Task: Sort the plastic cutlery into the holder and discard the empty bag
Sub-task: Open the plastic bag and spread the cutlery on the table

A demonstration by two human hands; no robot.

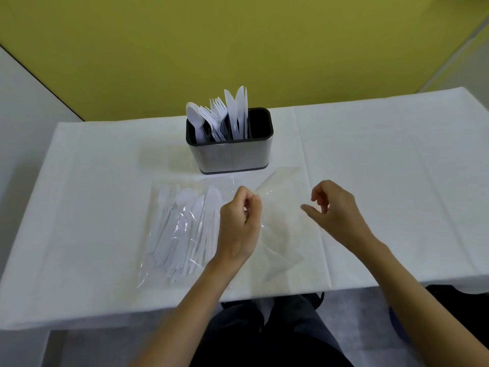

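Clear plastic is what both hands are busy with. The bag (277,234) lies flat on the table (397,181), just below the middle of the picture, with its long side going left to right. The white cutlery (182,229) is all bunched in the left half of it. The pieces lie side by side, long and thin. They point from the bottom up toward the holder, a bit tilted. The right half of the bag looks empty and wrinkly, and it shines.

The left hand (239,223) is in the middle of the bag, right beside the pile. Its fingers are bent tight against the thumb, and I think it pinches a bit of the plastic. The right hand (336,207) is near the right edge of the bag. Its fingers are loosely bent and it holds nothing that I can see. I cannot tell if it touches the bag.

So the pile lies to the left of both hands, and the left hand is much nearer to it. I cannot see where the bag opens. I think opening it is the next job.

The holder (230,154) stands at the top middle, just past the bag. Spoons (194,115), forks (217,109) and knives (238,107) stand in it. The slot (260,123) at its right end looks empty.
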